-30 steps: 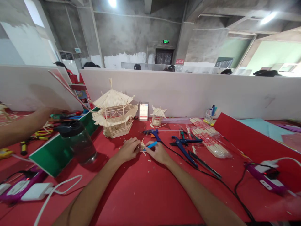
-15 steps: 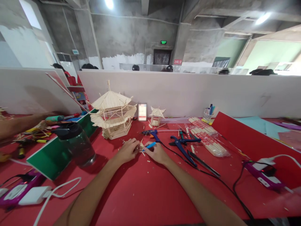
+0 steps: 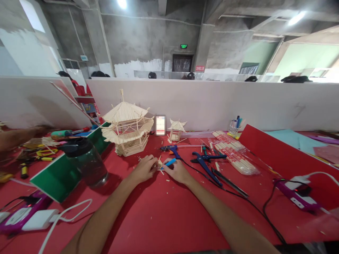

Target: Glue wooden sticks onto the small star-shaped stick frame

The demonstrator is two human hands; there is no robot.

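Note:
My right hand (image 3: 178, 171) is closed around a slim blue tool (image 3: 169, 163), a pen or a knife, I cannot tell which; its lower tip points down to the left. Facing it, my left hand (image 3: 146, 168) has its fingers curled and pressed on a small piece made of pale wooden sticks (image 3: 160, 164). Both hands rest low over the red table (image 3: 164, 218), fingertips close together, hiding part of the piece. Beyond them stand a large two-tiered stick pavilion (image 3: 129, 135) and a small stick pavilion (image 3: 175, 131).
A glue gun (image 3: 173, 151), blue cutter pliers (image 3: 205, 167) and bagged chopsticks (image 3: 237, 155) lie to the right. A dark bottle (image 3: 86, 164) stands left, by a green board (image 3: 57, 180). Power strips (image 3: 298, 199) and cables lie at the sides. A co-worker's arm (image 3: 16, 143) shows far left.
My hands stay at nearly the same spot, with the blue tool shifted only very slightly. The co-worker's arm at the far left has drawn back a little to the left.

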